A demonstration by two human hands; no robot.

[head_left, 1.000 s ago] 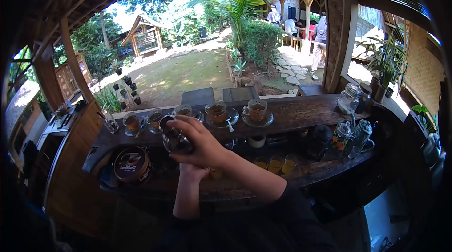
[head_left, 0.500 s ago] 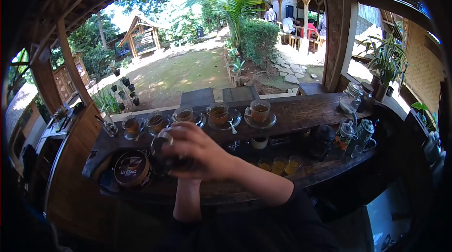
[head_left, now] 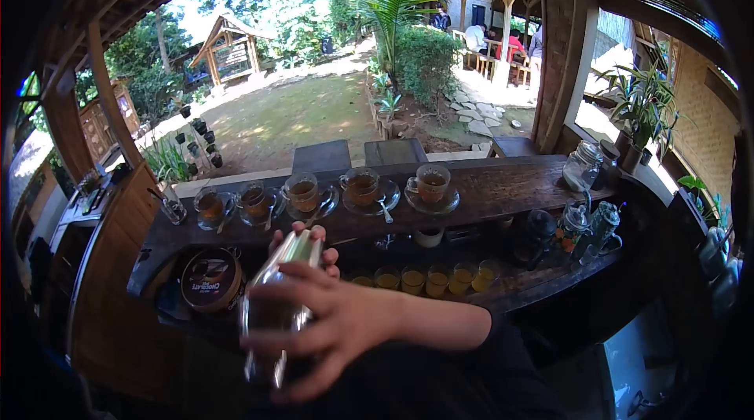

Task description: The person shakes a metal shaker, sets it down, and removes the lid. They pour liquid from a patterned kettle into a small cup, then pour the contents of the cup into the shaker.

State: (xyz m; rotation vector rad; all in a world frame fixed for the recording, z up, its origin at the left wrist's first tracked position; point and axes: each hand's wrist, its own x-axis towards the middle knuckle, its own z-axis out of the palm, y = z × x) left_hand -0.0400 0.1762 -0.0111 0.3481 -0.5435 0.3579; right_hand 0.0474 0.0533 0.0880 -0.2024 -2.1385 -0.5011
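A shiny metal cocktail shaker (head_left: 271,283) is tilted in front of me, between both hands. My left hand (head_left: 329,260) is behind its narrower upper end, with fingertips curled around the side. Across the wider lower part lies my right hand (head_left: 334,318), its fingers bent over the metal and slightly blurred. Just beyond the hands, cups of brown drink, such as the glass cup (head_left: 302,194), stand on saucers with spoons. Several small glasses of yellow drink (head_left: 412,279) line the lower shelf, right of the shaker.
A round chocolate tin (head_left: 210,280) sits on the lower shelf at left. Glass jars (head_left: 583,165) and a dark pitcher (head_left: 539,233) stand on the right of the wooden counter (head_left: 503,192). People sit under a shelter outside, at the back right.
The shaker has gone from a blurred position near the cups to a lower, tilted one closer to me. My right forearm has dropped, revealing more yellow glasses.
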